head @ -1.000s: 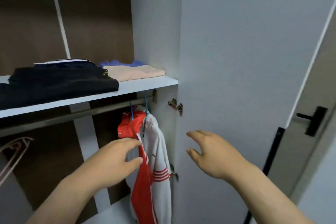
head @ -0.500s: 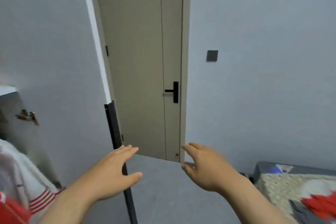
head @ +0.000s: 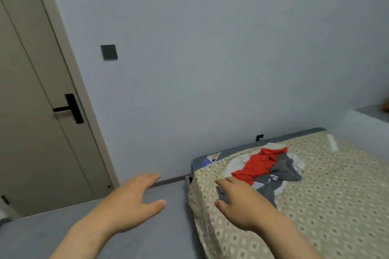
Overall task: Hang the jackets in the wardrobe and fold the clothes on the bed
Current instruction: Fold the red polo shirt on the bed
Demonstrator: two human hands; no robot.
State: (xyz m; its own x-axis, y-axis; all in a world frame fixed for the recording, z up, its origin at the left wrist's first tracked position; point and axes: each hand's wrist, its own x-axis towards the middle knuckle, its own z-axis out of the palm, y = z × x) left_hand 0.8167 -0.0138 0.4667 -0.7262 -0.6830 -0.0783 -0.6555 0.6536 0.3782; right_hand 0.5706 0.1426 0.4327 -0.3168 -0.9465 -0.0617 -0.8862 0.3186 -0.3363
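Clothes pile [head: 267, 169], a red garment [head: 257, 164] on grey ones, lies crumpled at the corner of the bed [head: 336, 206] by the wall [head: 210, 59], not yet folded; left hand [head: 130, 202] and right hand [head: 240, 201] both empty with fingers loosely spread, the right hovering over the bed edge, probably reaching for it.

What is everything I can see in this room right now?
door: one, beige, far left
door handle: one, black, on the door
wall switch: one, dark, right of the door
bed: one, beige patterned sheet, lower right
red garment: one, crumpled on the bed
grey clothes: number unclear, crumpled beside the red garment
left hand: open, above the grey floor
right hand: open, over the bed's corner
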